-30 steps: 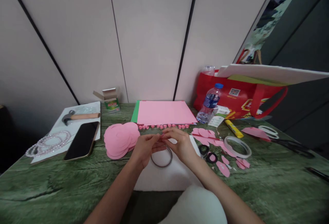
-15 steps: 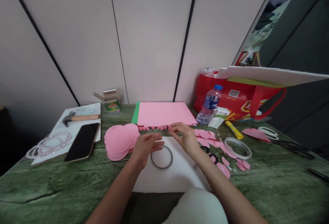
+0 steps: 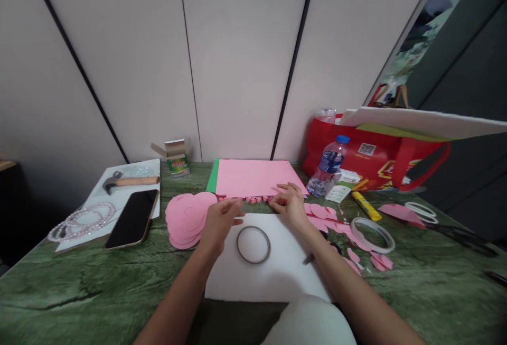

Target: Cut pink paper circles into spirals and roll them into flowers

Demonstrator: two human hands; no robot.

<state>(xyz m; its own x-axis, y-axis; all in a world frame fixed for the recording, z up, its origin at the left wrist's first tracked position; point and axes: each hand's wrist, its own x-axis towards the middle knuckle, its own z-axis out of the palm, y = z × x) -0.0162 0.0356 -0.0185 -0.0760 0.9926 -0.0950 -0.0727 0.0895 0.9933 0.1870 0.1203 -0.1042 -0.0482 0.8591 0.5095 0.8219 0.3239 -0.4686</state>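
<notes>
My right hand (image 3: 291,202) reaches to the row of small pink paper buds (image 3: 257,198) along the near edge of the pink paper sheet (image 3: 257,177), fingers curled down on them. My left hand (image 3: 222,221) hovers half-curled over the far left corner of the white board (image 3: 257,276), beside the stack of pink paper circles (image 3: 186,215). A dark ring (image 3: 253,244) lies flat on the white board between my forearms, touched by neither hand.
Phone (image 3: 132,218), hammer (image 3: 130,181) and bead strings (image 3: 81,221) lie at the left. A small open box (image 3: 176,157) stands by the wall. Water bottle (image 3: 330,168), red bag (image 3: 380,157), glue stick (image 3: 366,205), tape roll (image 3: 372,234) and pink petals (image 3: 322,213) fill the right.
My hands parted from over the ring. The right hand went forward to the row of pink buds; the left drew slightly left and forward. The ring stays on the board.
</notes>
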